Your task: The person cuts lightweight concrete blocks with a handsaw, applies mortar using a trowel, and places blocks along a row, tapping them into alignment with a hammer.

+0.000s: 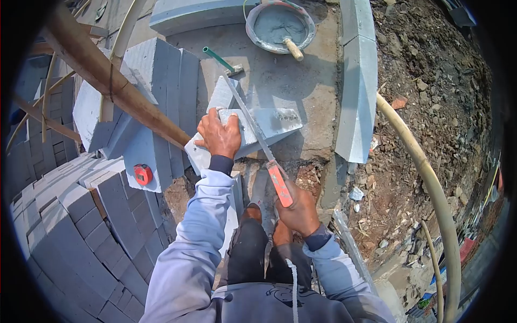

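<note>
My right hand (300, 211) is wrapped round the orange handle of a hand saw (279, 184). The saw's long blade reaches up and to the left, lying along the edge of a light grey block. My left hand (219, 135) presses on a small block piece (199, 154) left of the blade, its fingers curled over the top. Right of the blade a longer grey block (280, 120) extends, and another narrow block stands behind the saw tip. How deep the blade sits in the block cannot be made out.
A bucket of grey mortar (277, 27) with a wooden-handled tool stands ahead, near a green-handled hammer (218, 60). Stacked blocks (97, 215) and a red tape measure (143, 174) lie left. A bamboo pole (124, 91) slants across. A low block wall (358, 97) borders rubble at right.
</note>
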Demonstrator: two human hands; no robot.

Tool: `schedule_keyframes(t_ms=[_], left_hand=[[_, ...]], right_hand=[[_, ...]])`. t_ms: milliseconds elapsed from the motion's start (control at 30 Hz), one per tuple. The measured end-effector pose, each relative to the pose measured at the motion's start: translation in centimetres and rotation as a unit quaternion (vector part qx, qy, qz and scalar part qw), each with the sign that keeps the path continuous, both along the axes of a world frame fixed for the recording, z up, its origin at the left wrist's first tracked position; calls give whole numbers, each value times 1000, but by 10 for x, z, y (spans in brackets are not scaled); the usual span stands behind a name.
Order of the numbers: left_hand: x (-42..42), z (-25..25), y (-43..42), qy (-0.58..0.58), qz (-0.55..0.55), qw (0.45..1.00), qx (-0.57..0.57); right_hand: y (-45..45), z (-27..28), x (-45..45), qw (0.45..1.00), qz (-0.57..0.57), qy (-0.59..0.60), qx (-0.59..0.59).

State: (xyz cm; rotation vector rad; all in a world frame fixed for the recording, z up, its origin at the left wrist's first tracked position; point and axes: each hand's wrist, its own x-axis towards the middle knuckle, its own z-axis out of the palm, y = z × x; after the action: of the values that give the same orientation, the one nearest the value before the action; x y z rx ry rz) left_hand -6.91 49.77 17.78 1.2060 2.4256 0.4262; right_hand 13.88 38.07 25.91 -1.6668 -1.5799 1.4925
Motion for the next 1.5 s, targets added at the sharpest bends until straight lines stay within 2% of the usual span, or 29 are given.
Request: schedule_keyframes(t_ms=[33, 100, 167, 267, 300, 400, 500, 533, 633, 733, 767, 867, 1000, 1100, 1200, 1300, 1400, 1500], left_hand=[[9, 5, -3, 7, 14, 1000, -15], [9, 3, 2, 21, 37, 998, -41], [10, 5, -7, 13, -13, 999, -28], [4, 1, -6, 5, -32, 999, -11], [3, -1, -6, 7, -24, 1000, -12], [11, 4, -5, 11, -18, 1000, -9], [17, 8, -15, 6, -40, 999, -5], [15, 8, -15, 8, -55, 998, 5], [5, -1, -11, 10, -57, 998, 18], [10, 2, -3, 22, -29, 999, -11], [15, 6, -4, 25, -33, 999, -17], [23, 11, -6, 28, -49, 998, -9], [10, 0, -9, 3, -104, 994, 42], [11, 8, -10, 16, -77, 997, 19], [17, 8, -13, 9, -82, 996, 26], [14, 6, -14, 16, -90, 995, 40], [12, 2, -15, 10, -85, 996, 29], [11, 3, -5, 15, -55, 998, -7]], right_hand=[[13, -7, -8, 999, 13, -38, 15], [28, -9, -5, 999, -11, 13, 32], [9, 6, 8, 998, -21, 51, 21], [-13, 41, 37, 988, -44, 67, -130], [-17, 49, 38, 980, -61, 115, -152], [-8, 3, 16, 997, -30, 63, -32], [30, -16, -1, 997, -46, 56, -24], [26, -14, -1, 997, -54, 48, -11], [-1, 26, 26, 988, -54, 87, -115], [-18, 45, 20, 985, -81, 112, -98], [-20, 27, 11, 977, -119, 140, -105], [17, -23, 4, 997, -19, 60, -52], [11, 3, 17, 996, -35, 61, -59], [-13, 42, 35, 990, -35, 102, -96], [-1, -9, 5, 994, -56, 78, -49], [18, -22, -7, 1000, -10, 7, -14], [-6, 28, 5, 991, -73, 79, -73], [-30, 50, 8, 989, -106, 104, -15]])
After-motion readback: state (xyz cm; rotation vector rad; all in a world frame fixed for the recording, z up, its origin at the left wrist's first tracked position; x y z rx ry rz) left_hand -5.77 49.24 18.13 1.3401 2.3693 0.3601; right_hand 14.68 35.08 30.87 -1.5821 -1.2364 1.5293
